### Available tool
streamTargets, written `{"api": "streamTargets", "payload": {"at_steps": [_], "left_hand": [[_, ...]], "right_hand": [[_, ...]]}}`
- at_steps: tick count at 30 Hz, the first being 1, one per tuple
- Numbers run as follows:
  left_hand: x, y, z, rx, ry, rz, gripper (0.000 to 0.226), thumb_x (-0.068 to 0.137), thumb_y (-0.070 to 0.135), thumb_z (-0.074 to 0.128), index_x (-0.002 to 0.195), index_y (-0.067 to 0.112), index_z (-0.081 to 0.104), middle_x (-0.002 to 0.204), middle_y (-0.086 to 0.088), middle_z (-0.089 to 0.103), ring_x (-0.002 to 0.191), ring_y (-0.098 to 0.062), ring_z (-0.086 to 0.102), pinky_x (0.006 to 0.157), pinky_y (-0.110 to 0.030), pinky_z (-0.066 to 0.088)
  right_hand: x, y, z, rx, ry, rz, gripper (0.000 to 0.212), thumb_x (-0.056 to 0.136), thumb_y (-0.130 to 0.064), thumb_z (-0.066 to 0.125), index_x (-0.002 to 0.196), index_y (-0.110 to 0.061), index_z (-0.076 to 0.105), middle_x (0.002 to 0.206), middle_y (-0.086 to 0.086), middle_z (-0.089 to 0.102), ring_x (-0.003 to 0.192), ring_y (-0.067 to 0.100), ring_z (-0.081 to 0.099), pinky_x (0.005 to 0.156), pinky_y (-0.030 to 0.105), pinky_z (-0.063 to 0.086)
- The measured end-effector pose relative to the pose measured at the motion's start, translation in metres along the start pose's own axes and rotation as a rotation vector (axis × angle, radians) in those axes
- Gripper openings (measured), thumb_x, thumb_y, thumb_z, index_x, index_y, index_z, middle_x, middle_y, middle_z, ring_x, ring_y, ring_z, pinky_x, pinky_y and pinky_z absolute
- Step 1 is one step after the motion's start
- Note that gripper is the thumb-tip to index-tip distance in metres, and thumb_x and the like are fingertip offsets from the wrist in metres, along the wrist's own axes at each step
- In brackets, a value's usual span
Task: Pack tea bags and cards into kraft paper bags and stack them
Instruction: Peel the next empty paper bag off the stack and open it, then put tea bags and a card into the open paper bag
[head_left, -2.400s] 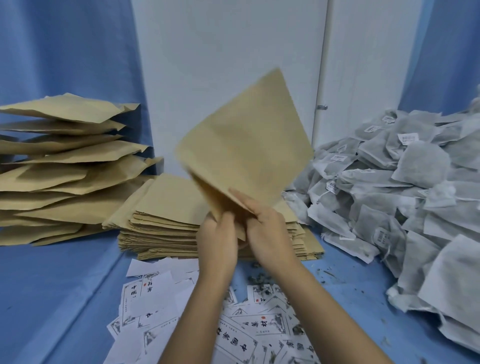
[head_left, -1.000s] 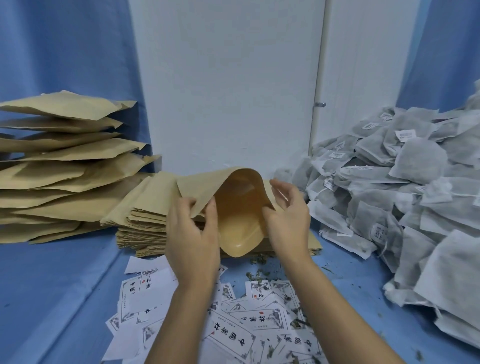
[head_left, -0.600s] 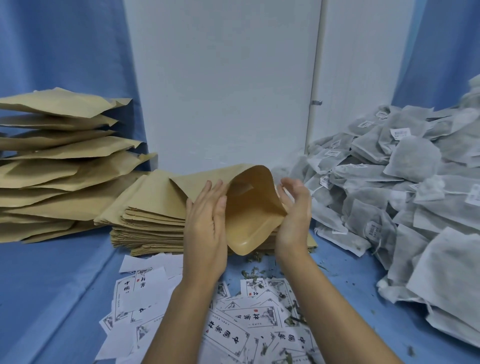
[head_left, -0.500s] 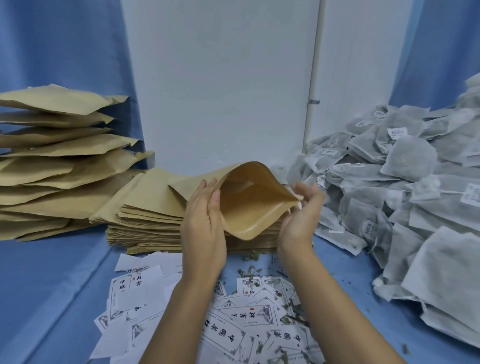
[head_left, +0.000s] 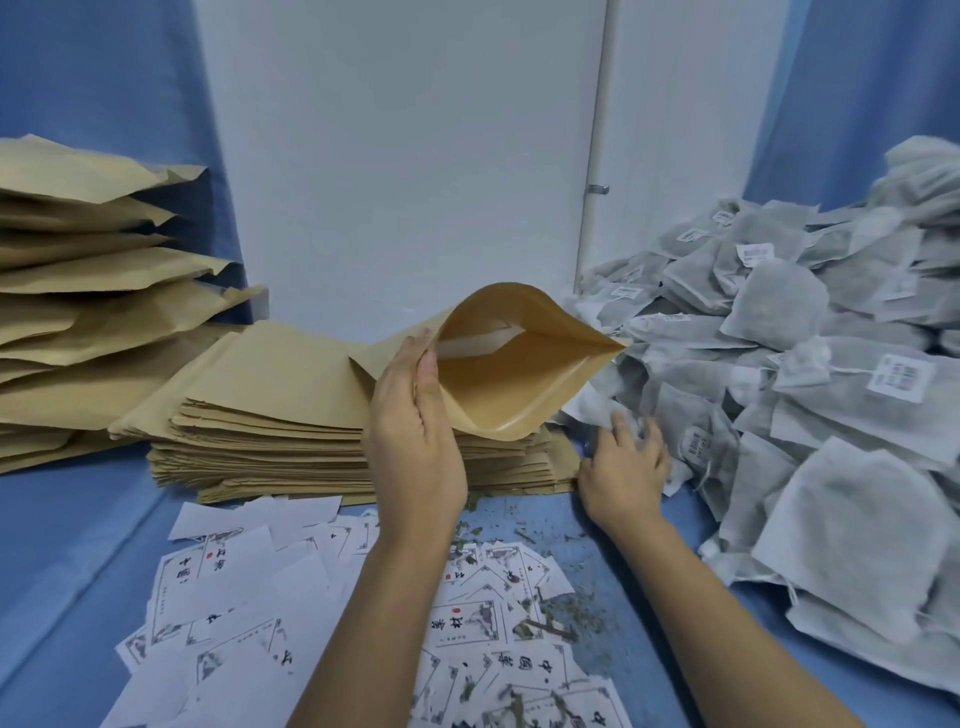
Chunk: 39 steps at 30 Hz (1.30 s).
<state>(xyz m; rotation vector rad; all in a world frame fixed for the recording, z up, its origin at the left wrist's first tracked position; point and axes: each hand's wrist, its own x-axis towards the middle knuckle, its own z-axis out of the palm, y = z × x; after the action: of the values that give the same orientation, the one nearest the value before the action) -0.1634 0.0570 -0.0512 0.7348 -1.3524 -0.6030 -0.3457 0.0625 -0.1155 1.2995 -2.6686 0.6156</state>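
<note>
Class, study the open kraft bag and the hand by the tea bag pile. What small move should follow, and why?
Probably the right hand should pinch one tea bag from the tea bag pile: it touches the near edge, and the left hand holds the kraft bag with its mouth open.

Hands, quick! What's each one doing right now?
Left hand: holds the open kraft paper bag by its mouth edge.
Right hand: open, fingers spread on the tea bags, gripping none yet.
</note>
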Motion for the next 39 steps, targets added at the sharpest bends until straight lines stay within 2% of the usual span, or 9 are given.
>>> {"api": "streamTargets", "payload": {"at_steps": [3,6,11,15,21,27,32,36,39], "left_hand": [[-0.002,-0.001,0.002,0.015,0.002,-0.007,0.044,0.099,0.037,0.033,0.123,0.012,0.060,0.116,-0.008,0.065,0.111,-0.022,0.057,0.092,-0.032,0.041],[-0.002,-0.001,0.000,0.022,0.021,-0.007,0.039,0.101,0.032,0.035,0.120,0.011,0.062,0.111,-0.011,0.066,0.106,-0.026,0.058,0.090,-0.032,0.042],[-0.002,0.001,-0.001,0.026,0.033,-0.005,0.037,0.101,0.031,0.035,0.118,0.012,0.062,0.108,-0.011,0.066,0.102,-0.020,0.057,0.087,-0.026,0.042],[-0.002,0.002,0.000,0.024,0.037,0.003,0.035,0.102,0.029,0.037,0.116,0.010,0.063,0.105,-0.015,0.065,0.099,-0.024,0.057,0.085,-0.027,0.043],[-0.001,0.002,-0.001,0.027,0.045,0.004,0.037,0.102,0.029,0.036,0.115,0.007,0.063,0.104,-0.017,0.065,0.099,-0.027,0.057,0.085,-0.029,0.043],[0.001,0.002,-0.004,0.026,0.077,0.024,0.038,0.102,0.028,0.036,0.110,0.003,0.063,0.098,-0.020,0.064,0.092,-0.027,0.055,0.076,-0.025,0.043],[0.004,0.000,-0.007,0.036,0.100,0.034,0.039,0.103,0.027,0.035,0.103,-0.002,0.062,0.092,-0.024,0.062,0.086,-0.026,0.052,0.070,-0.022,0.040],[0.006,-0.004,-0.008,0.036,0.114,0.032,0.040,0.103,0.028,0.035,0.099,-0.002,0.061,0.085,-0.022,0.059,0.082,-0.024,0.051,0.063,-0.015,0.035],[0.009,-0.007,-0.009,0.041,0.145,0.045,0.040,0.102,0.029,0.035,0.102,0.000,0.062,0.083,-0.013,0.058,0.081,-0.021,0.052,0.063,-0.007,0.034]], "right_hand": [[-0.004,0.005,-0.002,0.137,0.292,-0.034,0.032,0.095,-0.019,0.045,0.124,-0.009,0.057,0.142,0.005,0.046,0.135,0.030,0.026,0.107,0.043,0.021],[-0.004,0.010,-0.009,0.092,0.507,-0.099,0.029,0.084,-0.011,0.058,0.112,-0.008,0.065,0.125,0.009,0.060,0.127,0.031,0.042,0.100,0.043,0.023],[-0.004,0.027,-0.004,-0.124,0.202,-0.038,0.034,0.089,-0.020,0.050,0.120,-0.016,0.061,0.137,-0.001,0.049,0.129,0.020,0.036,0.104,0.038,0.022],[-0.001,0.032,-0.003,-0.068,0.093,0.007,0.048,0.089,-0.008,0.044,0.136,-0.017,0.045,0.155,0.000,0.026,0.139,0.023,0.023,0.106,0.041,0.028],[0.002,0.037,-0.005,-0.021,0.205,-0.063,0.038,0.093,-0.002,0.038,0.121,-0.014,0.061,0.130,0.006,0.055,0.117,0.030,0.046,0.086,0.038,0.040],[-0.010,0.009,-0.016,0.462,0.549,-0.121,0.019,0.095,-0.018,0.051,0.100,-0.006,0.065,0.097,0.009,0.064,0.095,0.026,0.053,0.078,0.033,0.036],[-0.012,0.009,-0.008,0.390,0.462,-0.154,0.021,0.085,-0.028,0.060,0.081,-0.007,0.057,0.095,0.007,0.059,0.091,0.025,0.052,0.079,0.038,0.041],[-0.010,0.005,-0.004,0.368,0.303,-0.263,0.034,0.079,-0.045,0.063,0.091,-0.017,0.047,0.098,-0.002,0.051,0.079,0.021,0.052,0.065,0.033,0.040],[-0.010,0.005,-0.003,0.419,0.262,-0.233,0.031,0.081,-0.041,0.062,0.092,-0.023,0.040,0.085,-0.003,0.054,0.075,0.024,0.057,0.062,0.035,0.043]]}}
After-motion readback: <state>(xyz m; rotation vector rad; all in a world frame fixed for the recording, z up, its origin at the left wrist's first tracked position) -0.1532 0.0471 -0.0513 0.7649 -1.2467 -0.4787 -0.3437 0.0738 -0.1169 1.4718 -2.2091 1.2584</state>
